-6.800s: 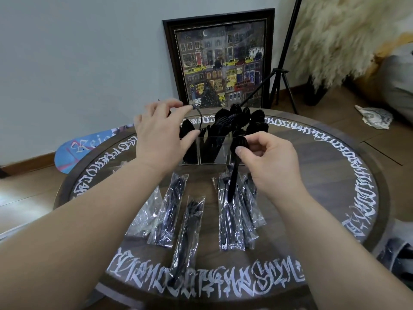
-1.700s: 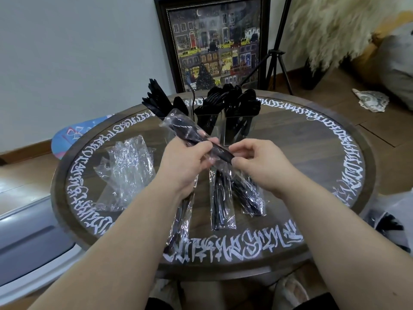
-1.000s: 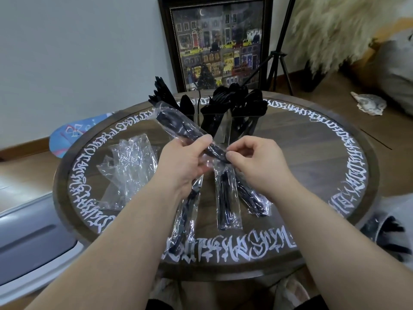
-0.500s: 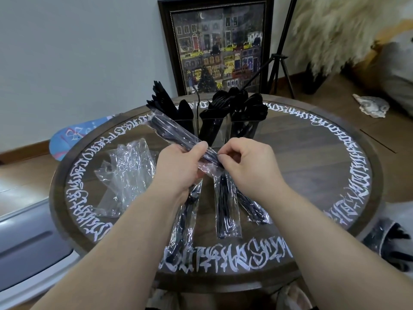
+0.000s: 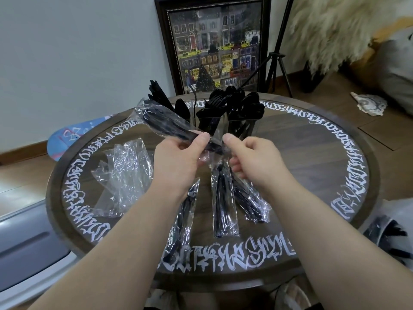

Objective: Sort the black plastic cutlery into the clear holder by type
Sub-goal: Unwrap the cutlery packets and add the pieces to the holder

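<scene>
Cutlery packet pinched by both hands, far end up-left

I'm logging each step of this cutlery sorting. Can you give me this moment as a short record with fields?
left hand: grips a wrapped cutlery packet
right hand: pinches the packet's near end
holder: at the table's far side, black cutlery standing in it
sealed packets: three lying on the table
empty wrappers: heaped on the left
</scene>
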The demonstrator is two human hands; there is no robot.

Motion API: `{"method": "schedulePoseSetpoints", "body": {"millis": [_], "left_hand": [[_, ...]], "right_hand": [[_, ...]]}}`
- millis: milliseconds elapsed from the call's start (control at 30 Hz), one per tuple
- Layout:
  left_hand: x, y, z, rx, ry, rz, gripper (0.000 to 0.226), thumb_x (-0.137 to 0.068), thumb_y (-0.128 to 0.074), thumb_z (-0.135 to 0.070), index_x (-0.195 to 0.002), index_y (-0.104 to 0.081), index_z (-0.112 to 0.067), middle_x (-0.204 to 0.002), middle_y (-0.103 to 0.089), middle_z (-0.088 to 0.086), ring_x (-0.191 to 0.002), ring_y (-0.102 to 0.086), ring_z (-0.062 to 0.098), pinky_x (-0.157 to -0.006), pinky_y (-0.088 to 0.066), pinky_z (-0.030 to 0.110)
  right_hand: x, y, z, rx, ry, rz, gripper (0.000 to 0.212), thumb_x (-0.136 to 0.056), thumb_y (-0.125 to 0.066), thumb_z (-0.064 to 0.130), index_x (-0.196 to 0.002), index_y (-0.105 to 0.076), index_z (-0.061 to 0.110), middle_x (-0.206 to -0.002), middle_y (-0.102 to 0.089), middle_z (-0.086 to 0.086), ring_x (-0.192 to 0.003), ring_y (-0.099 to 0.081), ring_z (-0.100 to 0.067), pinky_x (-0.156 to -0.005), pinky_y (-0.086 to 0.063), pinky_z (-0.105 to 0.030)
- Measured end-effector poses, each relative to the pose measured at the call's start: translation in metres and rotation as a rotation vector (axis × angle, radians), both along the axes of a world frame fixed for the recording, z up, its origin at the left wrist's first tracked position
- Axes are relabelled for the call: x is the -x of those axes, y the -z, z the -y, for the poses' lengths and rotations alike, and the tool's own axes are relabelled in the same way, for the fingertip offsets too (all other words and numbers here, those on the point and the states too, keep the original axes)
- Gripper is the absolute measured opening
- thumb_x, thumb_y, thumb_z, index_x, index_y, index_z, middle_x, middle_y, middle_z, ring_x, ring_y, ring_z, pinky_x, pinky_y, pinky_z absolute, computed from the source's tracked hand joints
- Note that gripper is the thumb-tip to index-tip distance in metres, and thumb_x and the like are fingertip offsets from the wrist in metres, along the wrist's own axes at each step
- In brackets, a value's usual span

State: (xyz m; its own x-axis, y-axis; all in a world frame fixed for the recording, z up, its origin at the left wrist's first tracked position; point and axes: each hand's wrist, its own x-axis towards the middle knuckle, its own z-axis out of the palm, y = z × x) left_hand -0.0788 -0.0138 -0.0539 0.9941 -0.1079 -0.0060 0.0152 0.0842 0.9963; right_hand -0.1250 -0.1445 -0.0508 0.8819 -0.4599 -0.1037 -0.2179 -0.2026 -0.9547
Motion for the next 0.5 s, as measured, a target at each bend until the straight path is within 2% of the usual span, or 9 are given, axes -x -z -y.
{"method": "schedulePoseSetpoints", "body": {"millis": [100, 233, 300, 333, 433, 500], "left_hand": [[0.0008, 0.0016, 0.0007, -0.02, 0.026, 0.062, 0.009, -0.085, -0.07, -0.016, -0.078, -0.072, -0.02, -0.083, -0.072, 0.009, -0.08, -0.069, 0.027, -0.076, -0.057, 0.042], [0.0029, -0.0006, 0.0017, -0.02, 0.068, 0.053, 0.007, -0.086, -0.069, -0.013, -0.081, -0.07, -0.017, -0.079, -0.072, 0.004, -0.076, -0.069, 0.017, -0.069, -0.056, 0.031], [0.0036, -0.0009, 0.0016, -0.022, 0.086, 0.019, 0.007, -0.085, -0.069, -0.011, -0.084, -0.068, -0.018, -0.077, -0.072, -0.002, -0.073, -0.069, 0.01, -0.063, -0.053, 0.022], [0.0034, 0.0, 0.0013, -0.04, 0.097, 0.008, 0.008, -0.084, -0.07, -0.012, -0.085, -0.068, -0.02, -0.079, -0.072, -0.004, -0.075, -0.069, 0.009, -0.064, -0.052, 0.022], [0.0042, 0.0022, 0.0006, -0.085, 0.126, -0.014, 0.008, -0.084, -0.07, -0.015, -0.084, -0.07, -0.023, -0.085, -0.074, -0.002, -0.087, -0.071, 0.016, -0.07, -0.053, 0.027], [0.0049, 0.0025, 0.0015, -0.073, 0.103, -0.033, 0.007, -0.086, -0.069, -0.015, -0.081, -0.07, -0.02, -0.084, -0.074, 0.001, -0.086, -0.072, 0.018, -0.068, -0.054, 0.025]], "right_hand": [[0.0002, 0.0011, -0.0031, -0.07, -0.05, -0.062, 0.04, -0.08, -0.067, 0.047, -0.068, -0.061, 0.009, -0.06, -0.065, -0.002, -0.057, -0.059, -0.013, -0.059, -0.049, -0.03], [-0.0009, 0.0003, -0.0034, -0.144, -0.054, -0.038, 0.026, -0.086, -0.067, 0.029, -0.069, -0.06, 0.01, -0.062, -0.064, 0.0, -0.055, -0.058, -0.009, -0.049, -0.044, -0.018], [-0.0013, 0.0014, -0.0033, -0.167, -0.043, -0.038, 0.024, -0.087, -0.067, 0.024, -0.069, -0.061, 0.01, -0.063, -0.064, -0.001, -0.055, -0.058, -0.009, -0.046, -0.042, -0.016], [-0.0015, 0.0016, -0.0035, -0.183, -0.035, -0.033, 0.024, -0.087, -0.067, 0.023, -0.068, -0.061, 0.01, -0.063, -0.063, -0.002, -0.054, -0.058, -0.009, -0.045, -0.042, -0.016], [-0.0028, 0.0013, -0.0034, -0.288, -0.006, -0.026, 0.021, -0.086, -0.068, 0.019, -0.069, -0.061, 0.01, -0.064, -0.064, -0.005, -0.054, -0.058, -0.011, -0.046, -0.043, -0.019], [-0.003, -0.0002, -0.004, -0.409, 0.0, -0.033, 0.02, -0.086, -0.068, 0.015, -0.069, -0.06, 0.01, -0.066, -0.065, -0.006, -0.052, -0.058, -0.009, -0.049, -0.045, -0.019]]}}
